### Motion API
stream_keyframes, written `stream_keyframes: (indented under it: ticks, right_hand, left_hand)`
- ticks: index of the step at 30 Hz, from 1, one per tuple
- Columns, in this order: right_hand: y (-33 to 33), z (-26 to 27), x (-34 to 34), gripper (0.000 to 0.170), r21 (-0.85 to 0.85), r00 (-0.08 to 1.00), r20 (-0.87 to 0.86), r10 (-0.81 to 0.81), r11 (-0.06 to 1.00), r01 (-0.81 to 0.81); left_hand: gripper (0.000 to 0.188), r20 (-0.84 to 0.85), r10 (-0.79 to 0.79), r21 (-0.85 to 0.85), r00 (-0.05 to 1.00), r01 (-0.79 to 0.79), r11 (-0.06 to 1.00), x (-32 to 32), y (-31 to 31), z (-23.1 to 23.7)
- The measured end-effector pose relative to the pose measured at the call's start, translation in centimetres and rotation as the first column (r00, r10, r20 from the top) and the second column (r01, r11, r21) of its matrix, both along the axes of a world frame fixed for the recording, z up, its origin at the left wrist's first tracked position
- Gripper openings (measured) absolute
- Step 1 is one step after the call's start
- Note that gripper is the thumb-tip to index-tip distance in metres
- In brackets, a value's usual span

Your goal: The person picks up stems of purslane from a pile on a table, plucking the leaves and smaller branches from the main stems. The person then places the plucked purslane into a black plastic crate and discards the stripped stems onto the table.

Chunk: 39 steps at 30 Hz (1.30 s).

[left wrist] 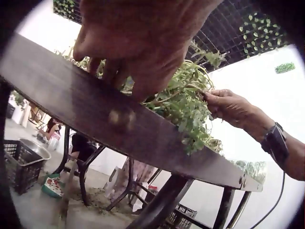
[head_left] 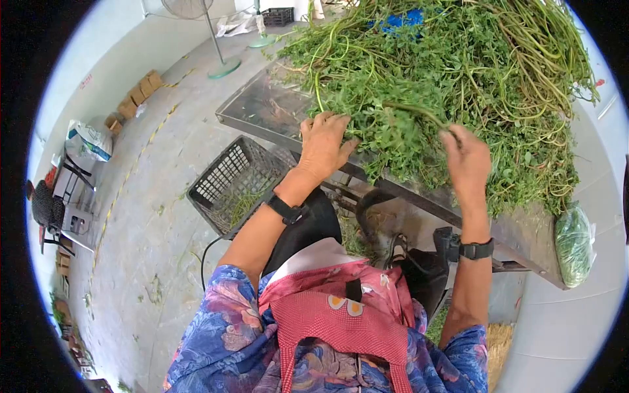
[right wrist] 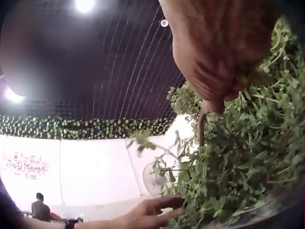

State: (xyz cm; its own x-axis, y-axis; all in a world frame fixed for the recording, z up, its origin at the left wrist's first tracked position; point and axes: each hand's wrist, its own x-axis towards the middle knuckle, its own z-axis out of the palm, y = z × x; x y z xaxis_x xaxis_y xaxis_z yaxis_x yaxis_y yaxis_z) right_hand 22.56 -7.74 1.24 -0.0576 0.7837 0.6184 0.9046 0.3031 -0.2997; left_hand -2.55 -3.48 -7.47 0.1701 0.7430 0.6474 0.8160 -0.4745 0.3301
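A large heap of leafy green stems (head_left: 458, 85) covers much of the dark table (head_left: 262, 108). My right hand (head_left: 468, 160) pinches the end of a thick stem (head_left: 416, 108) above the heap's near side; that stem (right wrist: 201, 129) also shows below the fingers in the right wrist view. At the table's front edge, my left hand (head_left: 324, 147) rests beside the leaves with its fingers spread and slightly bent. The left wrist view shows this hand (left wrist: 138, 52) over the table rim, its fingertips partly hidden; whether they hold a stem cannot be told.
Below the table's left part stands a black crate (head_left: 226, 183) with some stems inside. A filled plastic bag (head_left: 575, 245) hangs at the table's right corner. Blue material (head_left: 403, 21) shows in the heap. A fan (head_left: 223, 67) and a seated person (head_left: 47, 206) are farther off.
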Motion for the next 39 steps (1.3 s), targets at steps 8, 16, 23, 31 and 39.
stream_keyframes:
  ticks: [8, 16, 23, 31, 39]
  right_hand:
    - [-0.6, -0.9, 5.2, 0.017, 0.042, 0.952, -0.307, -0.008, 0.999, 0.022]
    - [0.8, -3.5, 6.4, 0.017, -0.052, 0.923, -0.384, -0.005, 0.999, -0.016]
    - [1.3, -5.4, 6.3, 0.021, -0.054, 0.861, -0.497, 0.110, 0.986, -0.158]
    - [-1.7, -4.3, 2.4, 0.028, 0.170, 0.949, -0.310, 0.054, 0.985, 0.000]
    - [-0.8, -3.8, -1.3, 0.027, 0.056, 0.513, -0.836, 0.195, 0.960, -0.273]
  left_hand:
    - [0.029, -0.127, -0.043, -0.016, 0.991, 0.041, 0.999, -0.1, 0.0, -0.6]
    - [0.023, -0.133, -0.114, 0.083, 0.985, 0.126, 0.989, -0.3, 0.1, -1.1]
    - [0.029, -0.075, -0.068, 0.346, 0.995, 0.090, 0.934, 1.9, -2.5, 4.2]
    - [0.012, 0.037, -0.254, 0.509, 0.966, 0.201, 0.837, 8.2, -2.2, 7.2]
    - [0.017, -0.052, -0.404, 0.460, 0.913, 0.381, 0.802, 11.5, -3.9, 10.0]
